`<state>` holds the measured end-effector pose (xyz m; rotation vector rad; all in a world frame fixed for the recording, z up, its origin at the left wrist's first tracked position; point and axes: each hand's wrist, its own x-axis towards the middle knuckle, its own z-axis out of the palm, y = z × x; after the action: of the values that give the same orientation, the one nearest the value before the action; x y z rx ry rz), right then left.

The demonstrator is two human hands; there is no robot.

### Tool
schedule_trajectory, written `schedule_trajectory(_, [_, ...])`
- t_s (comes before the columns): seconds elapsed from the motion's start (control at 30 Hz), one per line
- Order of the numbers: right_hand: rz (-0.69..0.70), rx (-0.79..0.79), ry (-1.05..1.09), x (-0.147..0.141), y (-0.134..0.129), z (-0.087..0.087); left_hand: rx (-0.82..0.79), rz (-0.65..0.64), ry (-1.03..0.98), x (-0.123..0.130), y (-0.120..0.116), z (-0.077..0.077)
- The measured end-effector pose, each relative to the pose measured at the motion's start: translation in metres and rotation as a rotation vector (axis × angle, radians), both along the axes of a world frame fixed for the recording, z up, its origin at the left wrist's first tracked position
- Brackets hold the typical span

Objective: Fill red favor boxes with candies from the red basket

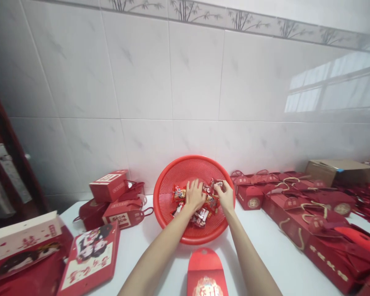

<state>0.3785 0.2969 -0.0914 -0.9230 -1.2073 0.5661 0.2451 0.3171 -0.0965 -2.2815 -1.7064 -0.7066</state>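
1. Nearest the camera: red box [207, 277], gold print on it, rounded flap with a hole pointing toward the basket. It sat between the forearms, cut off by the bottom frame edge.
2. Red mesh basket [194, 166] stood just beyond that box, on the white table [132, 242], close to the wall.
3. Wrapped packets [200, 218], red, gold and white, lay in a loose pile at the bottom of the basket.
4. Left hand [195, 194]: inside the basket, palm down on the pile, fingers slightly spread. Couldn't tell whether it gripped anything; the palm hid what was under it.
5. Right hand [226, 195]: at the right inner side of the basket, thumb and fingers pinching a small dark-red packet [216, 183] near the top of the pile.
6. Left side: stacked red boxes [109, 185] stood near the basket. A flat red box [89, 255] with cartoon figures lay nearer the camera, beside a larger red-and-cream box [24, 246].
7. Right side: rows of dark-red boxes [308, 222], several with rope handles. Brown cardboard box [339, 172] stood behind them.
8. Backdrop: pale tiled wall [148, 74], bamboo-pattern border [191, 11] along the top.
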Motion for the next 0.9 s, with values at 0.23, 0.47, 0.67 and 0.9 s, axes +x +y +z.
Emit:
schedule_trajectory(0.23, [0.094, -0.082, 0.15, -0.007, 0.013, 0.009, -0.03, -0.016, 0.021, -0.01, 0.017, 0.003])
schedule_trajectory(0.47, [0.164, -0.117, 0.234, -0.007, 0.015, 0.015, -0.041, 0.0, -0.038, -0.011, 0.026, 0.01])
schedule_trajectory(0.67, [0.239, -0.085, 0.274, -0.004, 0.004, 0.022, -0.147, -0.079, -0.07, -0.021, 0.026, 0.019])
schedule_trajectory(0.9, [0.33, -0.113, 0.331, 0.0, -0.016, 0.031, -0.304, -0.205, -0.099, -0.051, 0.021, 0.04])
